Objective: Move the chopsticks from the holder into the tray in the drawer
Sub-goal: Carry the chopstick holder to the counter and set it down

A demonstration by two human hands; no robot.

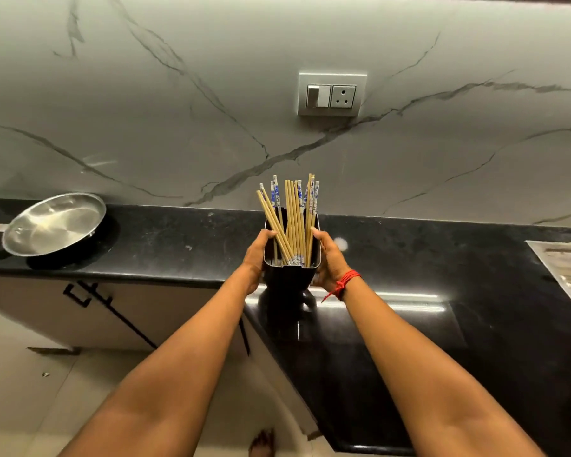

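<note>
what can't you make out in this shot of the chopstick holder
Head view, the only one:
- Drawer and tray: not in the picture at all.
- Lower ends of the chopsticks: hidden inside the black holder.
- Holder's sides: covered by the left hand and right hand.
- Pan: handle cut off by the left edge.
- Object on the counter at far right: cut off, unclear what it is.

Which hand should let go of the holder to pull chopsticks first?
Right, probably. Both the left hand and right hand clasp the holder, but most chopsticks stand toward the right side. No drawer shows open yet.
</note>
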